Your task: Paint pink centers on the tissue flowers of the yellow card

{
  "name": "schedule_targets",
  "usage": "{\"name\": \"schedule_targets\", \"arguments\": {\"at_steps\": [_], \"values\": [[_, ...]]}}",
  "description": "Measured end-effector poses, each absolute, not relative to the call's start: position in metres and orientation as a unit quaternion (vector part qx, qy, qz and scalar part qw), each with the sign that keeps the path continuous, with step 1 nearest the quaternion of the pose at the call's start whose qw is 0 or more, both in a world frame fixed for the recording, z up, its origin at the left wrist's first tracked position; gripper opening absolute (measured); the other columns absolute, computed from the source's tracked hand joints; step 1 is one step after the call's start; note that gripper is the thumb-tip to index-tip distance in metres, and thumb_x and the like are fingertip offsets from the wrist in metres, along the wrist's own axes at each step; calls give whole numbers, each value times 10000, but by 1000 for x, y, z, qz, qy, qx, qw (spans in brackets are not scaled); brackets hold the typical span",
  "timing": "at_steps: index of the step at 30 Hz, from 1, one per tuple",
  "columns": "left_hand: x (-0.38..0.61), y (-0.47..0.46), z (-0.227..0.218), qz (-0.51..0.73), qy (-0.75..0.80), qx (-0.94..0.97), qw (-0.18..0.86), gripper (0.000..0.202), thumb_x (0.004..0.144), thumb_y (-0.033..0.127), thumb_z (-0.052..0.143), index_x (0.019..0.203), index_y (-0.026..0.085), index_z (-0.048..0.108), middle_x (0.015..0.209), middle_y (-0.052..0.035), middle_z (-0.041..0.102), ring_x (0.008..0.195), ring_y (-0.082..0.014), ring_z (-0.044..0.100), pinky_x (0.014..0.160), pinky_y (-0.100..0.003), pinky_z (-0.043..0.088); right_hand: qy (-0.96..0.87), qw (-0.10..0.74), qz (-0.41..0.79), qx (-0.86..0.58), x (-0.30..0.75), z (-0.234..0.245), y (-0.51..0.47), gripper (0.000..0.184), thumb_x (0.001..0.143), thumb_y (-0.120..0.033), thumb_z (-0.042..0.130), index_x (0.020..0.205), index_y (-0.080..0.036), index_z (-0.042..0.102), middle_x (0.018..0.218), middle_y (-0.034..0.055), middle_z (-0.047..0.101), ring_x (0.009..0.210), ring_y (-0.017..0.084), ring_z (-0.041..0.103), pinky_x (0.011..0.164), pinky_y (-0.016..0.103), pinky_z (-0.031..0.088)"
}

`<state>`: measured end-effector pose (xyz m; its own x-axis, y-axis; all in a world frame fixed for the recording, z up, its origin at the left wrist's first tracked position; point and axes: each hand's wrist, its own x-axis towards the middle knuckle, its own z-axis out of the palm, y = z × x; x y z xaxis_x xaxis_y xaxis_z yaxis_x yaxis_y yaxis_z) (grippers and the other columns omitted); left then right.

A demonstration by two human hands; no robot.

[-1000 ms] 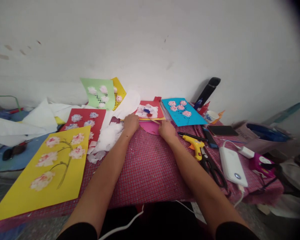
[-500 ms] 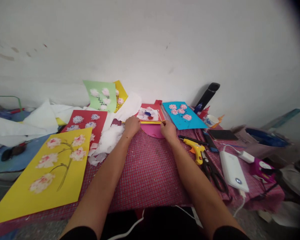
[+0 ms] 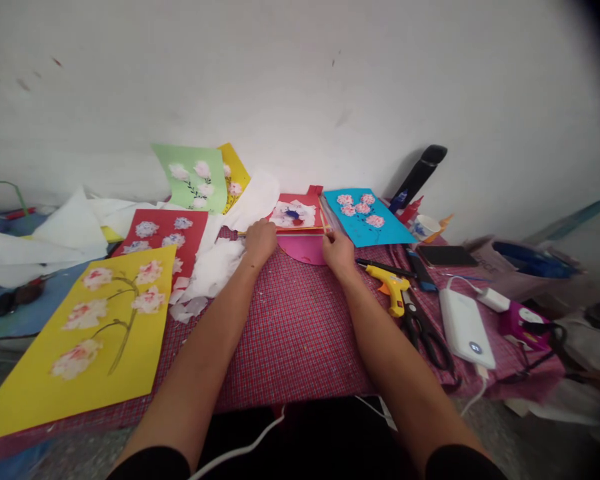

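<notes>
My left hand (image 3: 261, 241) is closed at the left part of a thin yellow strip (image 3: 300, 231), whose end shows past my knuckles. My right hand (image 3: 338, 251) pinches at its right end. Whether the strip is a separate piece or a sheet's edge, I cannot tell. Behind it lies red paper (image 3: 310, 198) with a white tissue (image 3: 285, 215) stained blue and red on top. A slim pale stick (image 3: 323, 215) leans close to my right fingertips. Between the hands, a rounded pink piece (image 3: 303, 249) lies on the checked cloth (image 3: 300, 333).
Flower pictures on yellow (image 3: 87, 333), red (image 3: 160, 230), green (image 3: 195, 173) and blue paper (image 3: 365, 217) surround the hands. Crumpled white tissue (image 3: 215, 270) sits left. At right are a yellow glue gun (image 3: 391, 288), scissors (image 3: 427, 337), a power bank (image 3: 466, 328) and a cup (image 3: 425, 227).
The yellow strip between my hands showed broader before and now appears as a thin line against the red paper. Both hands keep nearly the same places; the whole view has shifted slightly.
</notes>
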<state>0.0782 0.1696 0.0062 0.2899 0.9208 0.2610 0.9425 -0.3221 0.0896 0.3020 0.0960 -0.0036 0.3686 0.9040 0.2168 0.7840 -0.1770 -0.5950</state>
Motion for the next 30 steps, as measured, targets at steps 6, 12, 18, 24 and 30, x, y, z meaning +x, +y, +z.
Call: {"name": "schedule_targets", "arguments": {"at_steps": [6, 12, 18, 24, 30], "values": [[82, 174, 4, -136, -585, -798, 39, 416, 1029, 164, 353, 1179, 122, 738, 1203, -218, 693, 1151, -350, 637, 980, -450, 474, -553, 323, 93, -763, 302, -3, 95, 348, 1016, -294, 482, 1179, -177, 766, 1162, 117, 809, 1095, 237, 733, 971, 314, 517], [83, 178, 4, -126, -586, -800, 32, 403, 1010, 156, 378, 1172, 97, 742, 1185, -239, 693, 1142, -366, 641, 965, -459, 483, -548, 318, 99, -768, 303, -4, 96, 353, 1010, -296, 486, 1193, -179, 764, 1176, 120, 806, 1110, 240, 731, 984, 319, 518], [82, 180, 4, -126, -581, -804, 27, 410, 1026, 176, 372, 1167, 82, 746, 1154, -251, 696, 1138, -374, 649, 961, -464, 484, -553, 308, 93, -768, 304, -6, 95, 341, 1017, -299, 490, 1173, -173, 766, 1144, 122, 813, 1085, 241, 738, 966, 319, 519], [82, 180, 6, -114, -586, -802, 22, 398, 992, 149, 398, 1172, 76, 746, 1162, -253, 695, 1130, -371, 649, 948, -459, 491, -550, 310, 101, -769, 304, -6, 94, 326, 998, -284, 516, 1168, -176, 773, 1158, 112, 812, 1103, 238, 737, 970, 306, 517], [81, 178, 9, -121, -583, -803, 27, 370, 984, 148, 425, 1166, 61, 736, 1145, -249, 711, 1105, -369, 669, 923, -442, 500, -545, 321, 97, -769, 305, -8, 96, 326, 986, -279, 534, 1163, -164, 784, 1162, 120, 811, 1094, 243, 736, 967, 306, 520]]}}
